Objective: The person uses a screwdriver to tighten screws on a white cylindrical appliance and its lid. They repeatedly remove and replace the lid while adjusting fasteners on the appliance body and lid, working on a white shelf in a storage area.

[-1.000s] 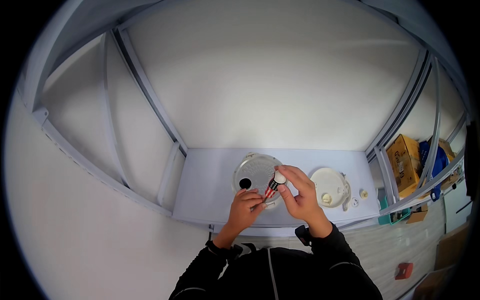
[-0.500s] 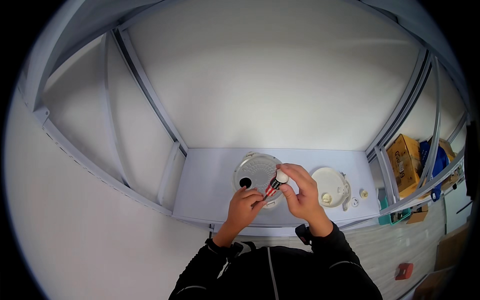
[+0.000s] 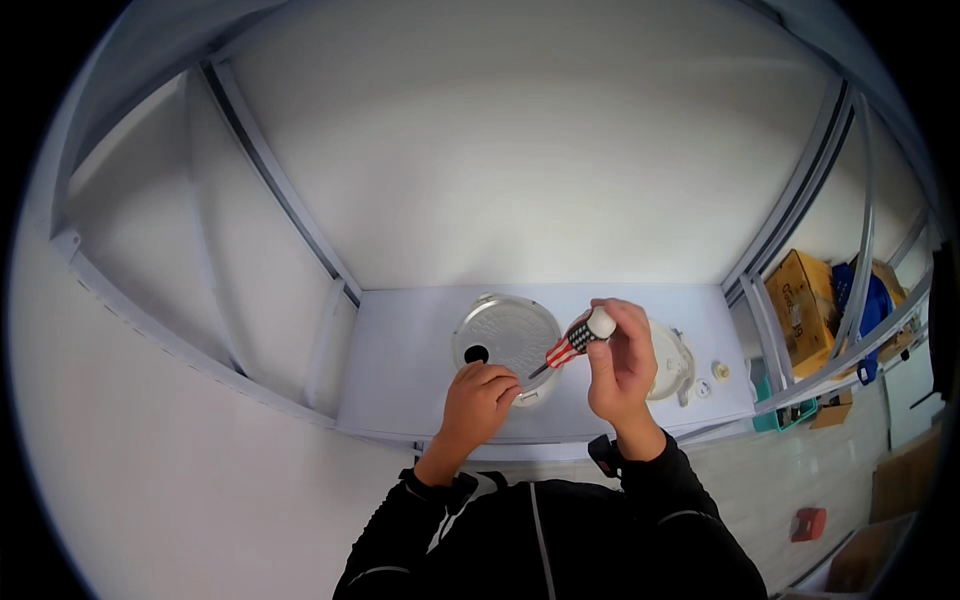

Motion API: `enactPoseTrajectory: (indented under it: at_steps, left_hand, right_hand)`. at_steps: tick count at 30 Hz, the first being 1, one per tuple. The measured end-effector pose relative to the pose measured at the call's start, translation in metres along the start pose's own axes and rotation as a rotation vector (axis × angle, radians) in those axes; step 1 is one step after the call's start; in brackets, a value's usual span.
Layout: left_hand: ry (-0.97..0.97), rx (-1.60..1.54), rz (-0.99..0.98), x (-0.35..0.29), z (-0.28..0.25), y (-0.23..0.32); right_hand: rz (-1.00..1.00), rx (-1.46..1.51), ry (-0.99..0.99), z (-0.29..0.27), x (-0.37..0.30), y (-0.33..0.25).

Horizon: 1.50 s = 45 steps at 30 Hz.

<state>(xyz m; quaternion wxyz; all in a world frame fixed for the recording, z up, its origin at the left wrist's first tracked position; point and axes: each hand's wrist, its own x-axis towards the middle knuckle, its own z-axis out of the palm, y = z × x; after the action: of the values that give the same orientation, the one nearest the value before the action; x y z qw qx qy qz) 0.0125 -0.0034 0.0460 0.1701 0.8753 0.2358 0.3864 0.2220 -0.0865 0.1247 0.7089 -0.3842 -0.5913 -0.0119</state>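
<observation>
A stubby-handled screwdriver with red-and-white stripes, dark starred bands and a white end is held by my right hand, thumb and fingers around the white end. Its shaft slants down and left. Close to the tip, my left hand has its fingers curled together; whatever they pinch is hidden or too small to name. Under both hands lies a round, shallow metallic housing with a pale rim. A black round spot shows in it just beyond my left fingers.
A white round cover lies to the right, partly behind my right hand. Beside it are two small round parts, one cream and one white. Frame posts flank the white table. Boxes and a teal crate stand farther right.
My right hand has drawn the screwdriver rightward, away from my left fingers, so its shaft now shows. The view has shifted slightly.
</observation>
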Motion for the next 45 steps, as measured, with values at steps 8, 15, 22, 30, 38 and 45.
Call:
enactPoseTrajectory:
  at_steps: [8, 15, 22, 30, 38, 45]
  left_hand:
    - [-0.036, 0.056, 0.021, 0.003, 0.002, 0.0]
    - [-0.129, 0.075, 0.018, 0.008, 0.003, 0.005]
    - [-0.126, 0.197, 0.009, 0.023, 0.032, 0.025]
    - [-0.201, 0.191, -0.055, 0.025, 0.05, 0.022]
    - [-0.323, 0.133, 0.023, 0.013, 0.03, 0.015]
    - [-0.45, 0.149, 0.077, -0.001, -0.007, 0.011]
  right_hand:
    - [0.09, 0.025, 0.08, -0.009, -0.009, 0.009]
    - [0.059, -0.05, 0.069, -0.013, -0.009, 0.008]
    - [0.072, -0.061, 0.07, -0.019, -0.011, 0.007]
    - [0.019, -0.133, 0.04, -0.031, -0.013, 0.007]
    - [0.02, -0.135, 0.043, -0.028, -0.011, 0.007]
    - [0.024, -0.116, 0.02, -0.02, -0.011, 0.01]
